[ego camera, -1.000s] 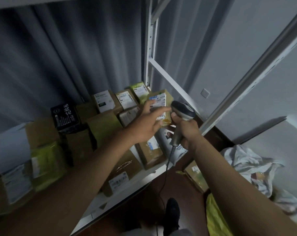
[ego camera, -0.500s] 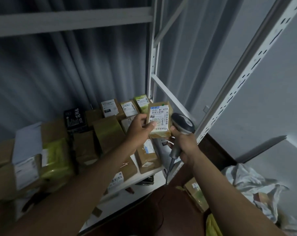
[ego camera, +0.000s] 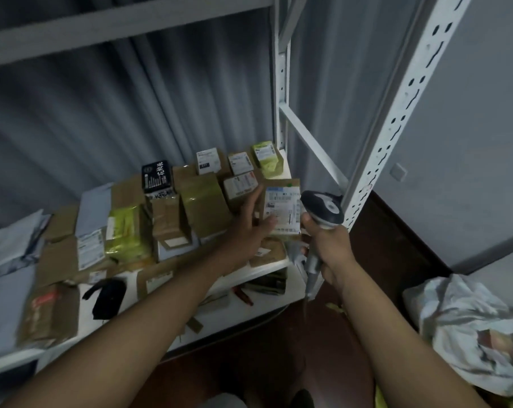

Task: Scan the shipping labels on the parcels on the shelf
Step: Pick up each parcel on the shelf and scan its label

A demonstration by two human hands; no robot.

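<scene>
Clearly, the small parcel (ego camera: 281, 212) you have in your left hand (ego camera: 249, 228) should be an easy one: it looks like a light, stiff cardboard box, small enough to lift on one side without sagging. You hold it up above the right end of the shelf (ego camera: 267, 267), its white shipping label (ego camera: 282, 209) turned toward you. Your thumb lies across the label's lower left corner and your fingers reach up behind the left edge, so your grip is a pinch on one side only. Tape and printed paper can be slick, so I judge a hold nearer the bare cardboard edges safer, and it would keep your thumb off the barcodes.

Your left forearm stretches forward from the lower left, wrist roughly straight, palm facing right toward the box. Your right hand (ego camera: 330, 251) is wrapped firmly around the grip of the scanner (ego camera: 323, 213), its head standing upright just beside the parcel's right edge. From this angle I cannot tell whether its window faces the label. Your right forearm comes in from the lower right, wrist cocked upward.

Other parcels (ego camera: 208, 201) lie crowded on the shelf, several with labels facing up.
</scene>
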